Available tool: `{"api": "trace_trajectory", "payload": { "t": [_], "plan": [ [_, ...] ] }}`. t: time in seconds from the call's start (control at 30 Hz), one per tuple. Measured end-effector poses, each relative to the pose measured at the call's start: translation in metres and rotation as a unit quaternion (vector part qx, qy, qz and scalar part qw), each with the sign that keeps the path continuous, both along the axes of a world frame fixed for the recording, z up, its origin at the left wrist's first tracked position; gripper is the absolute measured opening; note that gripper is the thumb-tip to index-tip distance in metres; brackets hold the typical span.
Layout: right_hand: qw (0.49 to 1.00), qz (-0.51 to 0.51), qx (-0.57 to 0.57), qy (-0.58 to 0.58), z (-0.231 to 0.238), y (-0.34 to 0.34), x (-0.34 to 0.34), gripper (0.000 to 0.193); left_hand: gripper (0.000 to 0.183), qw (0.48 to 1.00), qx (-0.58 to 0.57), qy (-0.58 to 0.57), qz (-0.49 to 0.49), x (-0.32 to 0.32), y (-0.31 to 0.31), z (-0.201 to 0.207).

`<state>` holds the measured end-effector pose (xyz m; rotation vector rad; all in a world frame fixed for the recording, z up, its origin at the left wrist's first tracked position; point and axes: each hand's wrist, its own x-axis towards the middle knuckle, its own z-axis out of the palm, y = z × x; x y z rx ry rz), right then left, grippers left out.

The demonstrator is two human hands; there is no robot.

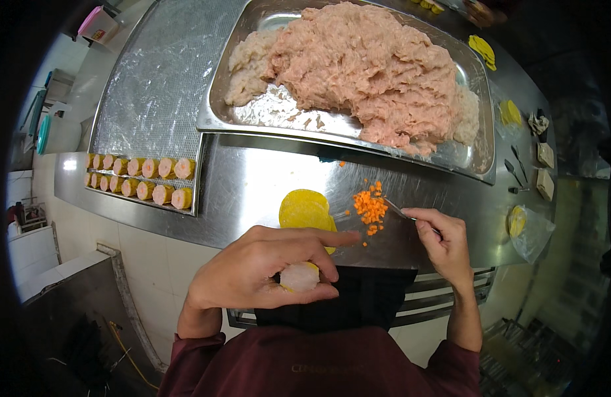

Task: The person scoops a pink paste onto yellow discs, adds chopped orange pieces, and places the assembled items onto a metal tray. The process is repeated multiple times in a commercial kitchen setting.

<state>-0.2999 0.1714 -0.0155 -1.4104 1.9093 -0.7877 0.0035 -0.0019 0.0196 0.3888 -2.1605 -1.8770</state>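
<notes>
My left hand (pixel 266 264) curls its fingers around a dumpling (pixel 300 276) with a yellow wrapper and a pale filling on top; the index finger points out to the right. Just beyond that hand, round yellow wrappers (pixel 304 206) lie on the steel table, partly covered by it. My right hand (pixel 444 239) pinches the handle of a small metal spatula (pixel 397 209), whose far end touches a heap of diced carrot (pixel 370 204). A few loose carrot bits lie around the heap.
A deep steel pan (pixel 209 119) of pink minced meat (pixel 365 66) stands at the back. To its left, a perforated tray (pixel 160 73) carries two rows of filled dumplings (pixel 147 169) along its near edge. Bagged yellow wrappers (pixel 517 221) and dark utensils (pixel 514 173) lie at the right.
</notes>
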Motion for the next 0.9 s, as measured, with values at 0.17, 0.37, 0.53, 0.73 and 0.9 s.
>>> {"api": "trace_trajectory", "payload": {
  "t": [0.17,0.37,0.53,0.73,0.9],
  "plan": [
    [0.994,-0.041,0.033,-0.094,0.002,0.005,-0.007,0.023,0.020,1.000,0.017,-0.019,0.007,0.002,-0.001,-0.003],
    [0.991,-0.025,-0.012,-0.131,0.016,0.011,-0.003,0.023,0.024,1.000,0.008,-0.001,0.021,-0.009,-0.001,-0.012],
    [0.970,0.146,-0.185,0.067,0.061,0.011,0.019,0.038,0.032,0.998,0.067,-0.011,0.008,-0.027,0.006,-0.012],
    [0.925,0.195,-0.199,0.259,0.098,0.008,0.052,0.048,0.034,0.998,0.021,0.057,-0.033,-0.048,0.011,-0.017],
    [0.912,0.213,-0.192,0.293,0.096,0.003,0.055,0.050,0.032,0.998,0.009,0.020,-0.054,-0.044,0.010,-0.014]
  ]
}}
